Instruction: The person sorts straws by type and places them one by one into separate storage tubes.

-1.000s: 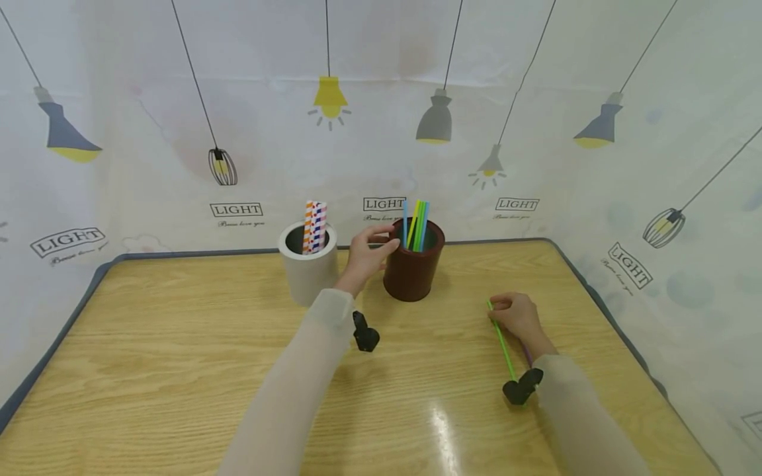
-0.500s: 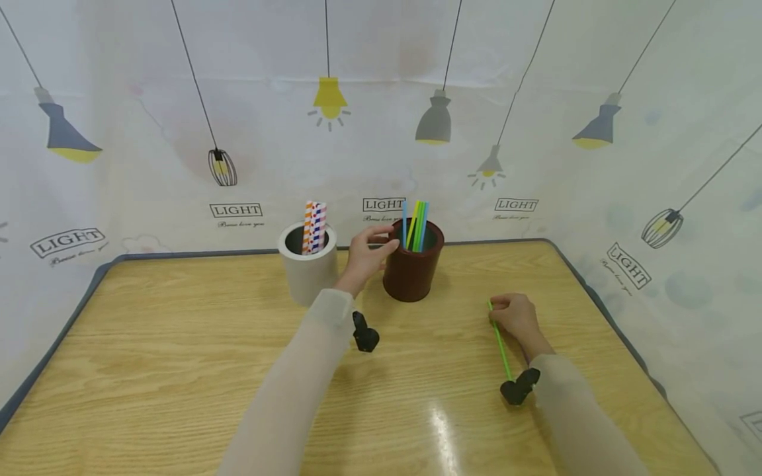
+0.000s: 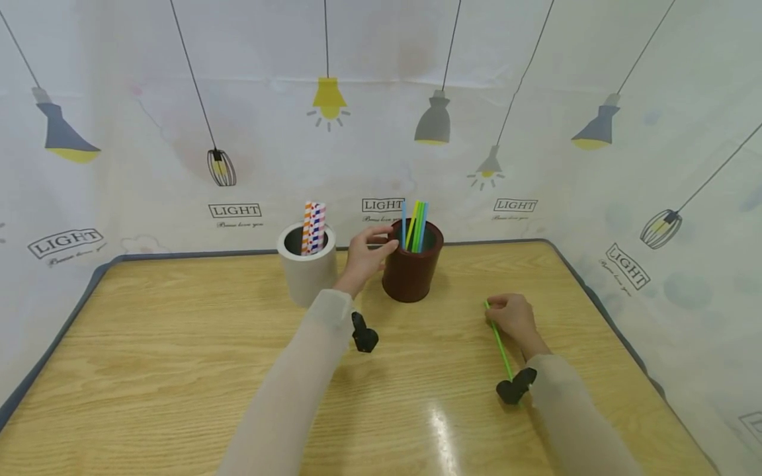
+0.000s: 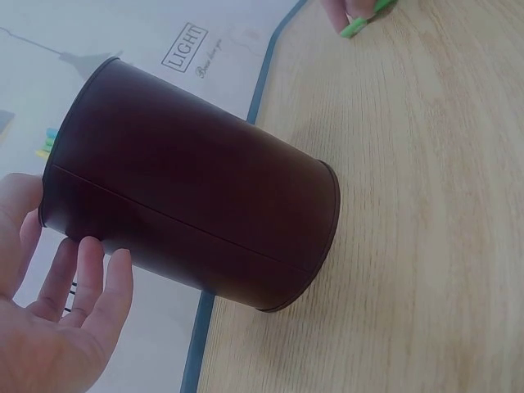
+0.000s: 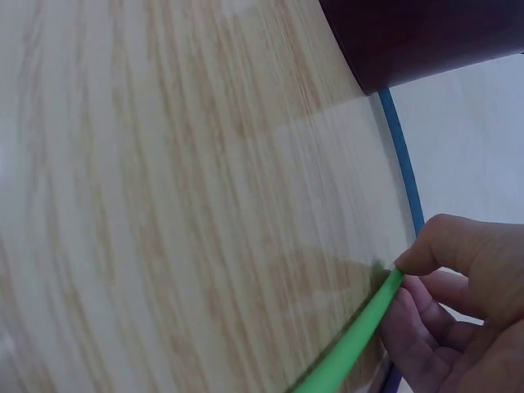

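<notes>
My left hand (image 3: 364, 258) holds the left side of a dark brown cup (image 3: 407, 277) near its rim, thumb and fingers against the wall in the left wrist view. Several plain blue, yellow and green straws (image 3: 422, 225) stand in that cup. To the right, low over the table, my right hand (image 3: 514, 318) pinches one end of a green straw (image 3: 501, 348) between thumb and fingers. The straw slants back toward the wrist; in the right wrist view its near end runs out of frame. A small purple piece (image 5: 392, 380) shows below the right hand, mostly hidden.
A white cup (image 3: 309, 281) with several patterned paper straws (image 3: 314, 228) stands left of the brown cup, close beside my left wrist. The wooden table (image 3: 178, 357) has a dark blue edge, and a printed lamp-pattern curtain (image 3: 268, 132) rises behind it.
My right hand shifts very slightly left with the green straw in its pinch. A purple strip beside the right wrist has gone from the head view. The left hand stays on the brown cup.
</notes>
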{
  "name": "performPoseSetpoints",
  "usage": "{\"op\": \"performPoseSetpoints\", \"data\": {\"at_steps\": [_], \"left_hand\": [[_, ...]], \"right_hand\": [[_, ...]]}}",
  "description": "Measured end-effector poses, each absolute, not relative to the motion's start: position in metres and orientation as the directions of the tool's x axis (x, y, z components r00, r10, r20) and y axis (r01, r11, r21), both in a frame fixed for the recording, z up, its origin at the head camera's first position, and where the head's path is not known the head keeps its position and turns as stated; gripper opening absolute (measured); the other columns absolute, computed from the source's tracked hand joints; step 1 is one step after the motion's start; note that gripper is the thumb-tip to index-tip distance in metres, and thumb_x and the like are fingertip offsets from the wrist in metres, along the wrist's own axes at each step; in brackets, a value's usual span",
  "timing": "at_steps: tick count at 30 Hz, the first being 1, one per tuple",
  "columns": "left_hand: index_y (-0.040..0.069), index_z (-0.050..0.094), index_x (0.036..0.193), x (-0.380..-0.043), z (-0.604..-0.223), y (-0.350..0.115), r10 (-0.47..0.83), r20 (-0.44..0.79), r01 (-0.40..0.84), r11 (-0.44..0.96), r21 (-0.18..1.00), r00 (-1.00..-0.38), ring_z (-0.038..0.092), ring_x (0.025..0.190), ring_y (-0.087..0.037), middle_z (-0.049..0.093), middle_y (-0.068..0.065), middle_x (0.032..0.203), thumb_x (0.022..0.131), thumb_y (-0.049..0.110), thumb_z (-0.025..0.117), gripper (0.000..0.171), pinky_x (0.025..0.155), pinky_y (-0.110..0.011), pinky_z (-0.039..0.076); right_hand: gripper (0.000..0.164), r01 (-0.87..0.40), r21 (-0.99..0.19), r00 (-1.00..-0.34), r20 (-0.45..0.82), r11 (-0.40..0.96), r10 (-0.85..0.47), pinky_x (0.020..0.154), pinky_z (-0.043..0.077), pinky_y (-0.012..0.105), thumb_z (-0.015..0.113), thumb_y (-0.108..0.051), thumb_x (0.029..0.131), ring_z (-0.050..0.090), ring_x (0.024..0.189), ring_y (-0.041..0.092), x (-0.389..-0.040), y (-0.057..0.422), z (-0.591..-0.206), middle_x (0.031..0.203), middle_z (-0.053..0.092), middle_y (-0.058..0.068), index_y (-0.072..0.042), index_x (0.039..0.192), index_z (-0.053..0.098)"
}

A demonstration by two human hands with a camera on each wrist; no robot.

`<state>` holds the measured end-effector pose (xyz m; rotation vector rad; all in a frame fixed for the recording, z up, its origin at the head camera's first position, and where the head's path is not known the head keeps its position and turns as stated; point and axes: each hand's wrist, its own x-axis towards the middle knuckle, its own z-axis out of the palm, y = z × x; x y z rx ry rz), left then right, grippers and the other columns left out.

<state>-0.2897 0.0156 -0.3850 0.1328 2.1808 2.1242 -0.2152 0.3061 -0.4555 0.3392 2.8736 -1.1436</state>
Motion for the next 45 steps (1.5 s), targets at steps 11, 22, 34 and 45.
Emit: {"op": "performPoseSetpoints", "data": {"at_steps": [11, 22, 34, 45], "left_hand": [[0.012, 0.061, 0.117, -0.290, -0.385, 0.016, 0.126, -0.013, -0.010, 0.024, 1.000, -0.992, 0.056, 0.097, -0.026, 0.053, -0.012, 0.112, 0.085, 0.016, 0.066, 0.032, 0.075, -0.048, 0.052], [0.013, 0.061, 0.117, -0.289, -0.385, 0.016, 0.125, -0.013, -0.009, 0.026, 1.000, -0.992, 0.056, 0.098, -0.027, 0.052, -0.012, 0.111, 0.086, 0.016, 0.066, 0.032, 0.077, -0.047, 0.051], [0.013, 0.061, 0.118, -0.288, -0.384, 0.015, 0.125, -0.019, -0.016, 0.022, 1.000, -0.992, 0.056, 0.097, -0.026, 0.052, -0.012, 0.112, 0.086, 0.017, 0.066, 0.032, 0.076, -0.048, 0.051], [0.012, 0.060, 0.118, -0.288, -0.383, 0.016, 0.132, -0.022, -0.019, 0.018, 1.000, -0.991, 0.055, 0.099, -0.027, 0.052, -0.012, 0.112, 0.086, 0.017, 0.066, 0.033, 0.078, -0.049, 0.050]], "right_hand": [[0.034, 0.226, -0.738, -0.972, -0.127, 0.636, 0.199, 0.060, 0.047, 0.022, 0.056, -0.004, 0.080, 0.057, 0.081, 0.022, -0.218, 0.302, -0.449, 0.100, 0.061, 0.019, 0.005, 0.113, 0.061], [0.037, 0.180, -0.847, -0.967, -0.058, 0.501, 0.249, 0.062, 0.054, 0.025, 0.056, -0.001, 0.079, 0.059, 0.075, 0.015, -0.228, 0.295, -0.426, 0.101, 0.058, 0.019, 0.006, 0.116, 0.059], [0.039, 0.084, -0.895, -0.964, 0.039, 0.437, 0.264, 0.062, 0.054, 0.023, 0.055, 0.000, 0.079, 0.056, 0.073, 0.012, -0.239, 0.282, -0.397, 0.103, 0.055, 0.018, 0.005, 0.118, 0.058], [0.039, -0.028, -0.928, -0.941, 0.150, 0.371, 0.304, 0.061, 0.054, 0.024, 0.054, 0.002, 0.078, 0.057, 0.074, 0.009, -0.246, 0.268, -0.379, 0.102, 0.056, 0.015, 0.001, 0.117, 0.058]]}}
